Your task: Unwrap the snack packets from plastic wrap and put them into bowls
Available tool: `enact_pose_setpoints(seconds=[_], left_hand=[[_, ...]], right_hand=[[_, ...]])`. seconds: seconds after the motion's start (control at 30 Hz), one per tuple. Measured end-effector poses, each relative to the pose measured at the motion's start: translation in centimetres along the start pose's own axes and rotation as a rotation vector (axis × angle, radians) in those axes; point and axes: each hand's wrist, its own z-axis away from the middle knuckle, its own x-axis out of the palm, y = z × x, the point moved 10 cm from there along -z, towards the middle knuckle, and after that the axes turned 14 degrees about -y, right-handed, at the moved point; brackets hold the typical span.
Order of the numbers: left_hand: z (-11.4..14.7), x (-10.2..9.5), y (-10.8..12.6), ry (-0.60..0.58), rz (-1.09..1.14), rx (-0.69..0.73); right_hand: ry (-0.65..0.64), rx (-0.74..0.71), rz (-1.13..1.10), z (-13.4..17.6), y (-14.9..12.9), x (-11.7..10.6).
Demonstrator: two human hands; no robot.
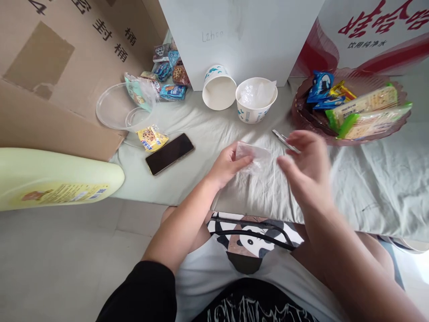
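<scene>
My left hand (228,164) pinches a small clear plastic bag (260,162) between thumb and fingers, just above the cloth. To its right my right hand (308,172) is raised, thumb and fingers apart, smeared by motion and touching nothing I can make out. Partly behind its fingers lies a thin silvery tool (280,136) whose kind I cannot tell. Beyond my hands, a paper bowl (252,115) stands upright with crumpled clear plastic (256,95) inside. Beside it another paper bowl (219,93) lies on its side, its mouth facing me.
A fluted plastic basket (400,120) with wrapped snacks stands at right. On the left are a black phone (170,154), a yellow snack packet (151,137), a clear round lid (106,121), more packets (172,91), a cardboard box (77,107) and a pale green bottle (56,172). A white box (241,40) stands behind.
</scene>
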Motion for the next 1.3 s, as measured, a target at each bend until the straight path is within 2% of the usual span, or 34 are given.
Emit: enact_pose_setpoints(seconds=[0.1, 0.17, 0.23, 0.33, 0.57, 0.7, 0.77, 0.87, 0.97, 1.07, 1.17, 1.23, 1.3], left_hand=[[0.1, 0.7, 0.0, -0.065, -0.073, -0.045], [0.1, 1.0, -0.2, -0.106, -0.106, -0.084], [-0.2, 1.4, -0.3, -0.153, -0.115, -0.105], [-0.7, 1.7, -0.2, -0.199, -0.154, -0.102], [-1.0, 0.3, 0.8, -0.110, -0.155, -0.081], [-0.5, -1.6, 1.6, 0.018, -0.141, -0.059], [-0.3, -2.4, 1.8, 0.061, -0.134, -0.059], [-0.5, -2.9, 1.9, 0.079, -0.131, -0.045], [-0.9, -2.9, 2.0, 0.080, -0.134, -0.041], [-1.2, -2.7, 2.2, 0.081, -0.124, -0.042], [-1.3, -2.5, 2.4, 0.075, -0.117, -0.054], [-1.2, -2.4, 2.5, 0.067, -0.123, -0.061], [-1.1, -2.2, 2.5, 0.056, -0.137, -0.068]], right_hand=[[-0.131, 0.164, -0.147, -0.5, 3.2, 3.1], [-0.161, 0.282, -0.150, -0.4, 4.8, 4.1], [-0.117, 0.317, -0.127, -0.3, 5.2, 3.9], [-0.020, 0.284, -0.153, -0.1, 4.7, 2.9], [0.206, 0.234, -0.121, 1.1, 4.5, 0.5], [0.315, 0.110, 0.074, 0.2, 2.1, -1.6], [0.342, 0.020, 0.212, -1.6, -0.1, -2.4], [0.357, -0.107, 0.463, -5.9, -4.0, -2.7], [0.201, -0.061, 0.838, -11.9, -6.3, -0.5], [-0.124, 0.079, 1.111, -17.2, -5.3, 3.1], [-0.368, 0.308, 1.144, -20.3, -1.9, 5.2], [-0.479, 0.386, 1.088, -21.7, 0.5, 6.4], [-0.528, 0.418, 0.995, -23.1, 2.8, 7.2]])
